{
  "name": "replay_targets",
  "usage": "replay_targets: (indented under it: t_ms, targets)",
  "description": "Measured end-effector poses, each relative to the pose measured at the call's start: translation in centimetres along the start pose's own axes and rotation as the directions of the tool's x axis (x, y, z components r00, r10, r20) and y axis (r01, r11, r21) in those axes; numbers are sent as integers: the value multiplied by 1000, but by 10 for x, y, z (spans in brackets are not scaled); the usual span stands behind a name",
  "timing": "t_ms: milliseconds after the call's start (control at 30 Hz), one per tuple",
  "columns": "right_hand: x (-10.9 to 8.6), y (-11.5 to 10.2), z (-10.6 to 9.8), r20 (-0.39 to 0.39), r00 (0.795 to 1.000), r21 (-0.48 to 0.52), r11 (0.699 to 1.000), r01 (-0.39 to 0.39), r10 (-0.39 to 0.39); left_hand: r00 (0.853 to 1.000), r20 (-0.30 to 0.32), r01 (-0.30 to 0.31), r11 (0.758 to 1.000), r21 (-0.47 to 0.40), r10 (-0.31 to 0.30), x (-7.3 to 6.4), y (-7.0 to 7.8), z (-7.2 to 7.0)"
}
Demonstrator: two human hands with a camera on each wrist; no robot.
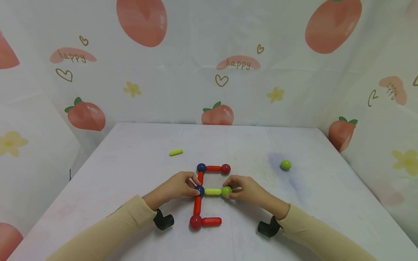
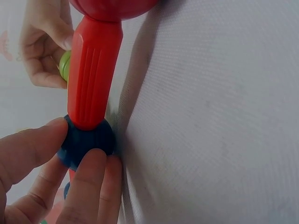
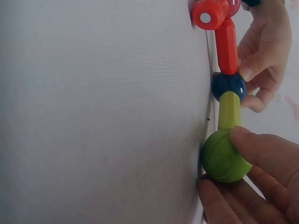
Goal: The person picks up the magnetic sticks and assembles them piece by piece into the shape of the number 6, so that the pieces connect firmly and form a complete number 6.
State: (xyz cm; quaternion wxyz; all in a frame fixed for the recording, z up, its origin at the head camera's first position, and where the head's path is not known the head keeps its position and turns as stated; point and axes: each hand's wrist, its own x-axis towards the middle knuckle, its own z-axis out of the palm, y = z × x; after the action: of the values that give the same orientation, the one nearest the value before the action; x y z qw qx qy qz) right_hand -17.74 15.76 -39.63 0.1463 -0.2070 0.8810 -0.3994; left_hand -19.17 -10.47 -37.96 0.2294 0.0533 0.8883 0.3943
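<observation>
A figure of balls and rods lies on the table. My left hand [image 1: 183,184] pinches its middle blue ball [image 2: 88,140] between thumb and fingers. From that ball a yellow-green rod [image 1: 213,191] runs right to a green ball [image 3: 225,156], which my right hand [image 1: 246,190] holds with thumb and fingertips. Above, a red rod leads to another blue ball [image 1: 201,167], joined by a red rod [image 1: 213,168] to a red ball [image 1: 225,169]. Below, a red rod [image 2: 93,74] reaches a larger red ball [image 1: 196,222] bearing a free-ended red rod [image 1: 211,221].
A loose yellow-green rod [image 1: 176,152] lies at the back left of the white table [image 1: 137,141]. A loose green ball [image 1: 286,165] sits at the right, by a bluish stain. Black wrist mounts [image 1: 268,229] hang under both sleeves. A fruit-printed cloth [image 1: 183,83] hangs behind.
</observation>
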Motion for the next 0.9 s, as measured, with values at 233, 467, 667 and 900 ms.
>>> replay_targets:
  t_ms: [233, 467, 667, 900]
  targets:
    - [0, 0, 0, 2, 1000, 11, 1000, 3, -3, 1000, 0, 2, 1000, 4, -2, 0, 1, 0]
    - [0, 1, 0, 8, 1000, 21, 1000, 1, -2, 1000, -4, 4, 1000, -1, -4, 0, 1, 0]
    - [0, 1, 0, 10, 1000, 21, 1000, 8, -8, 1000, -4, 8, 1000, -2, -8, 0, 2, 1]
    - [0, 2, 0, 12, 1000, 8, 1000, 21, -21, 999, 40, -23, 1000, 3, 23, 2, -1, -3]
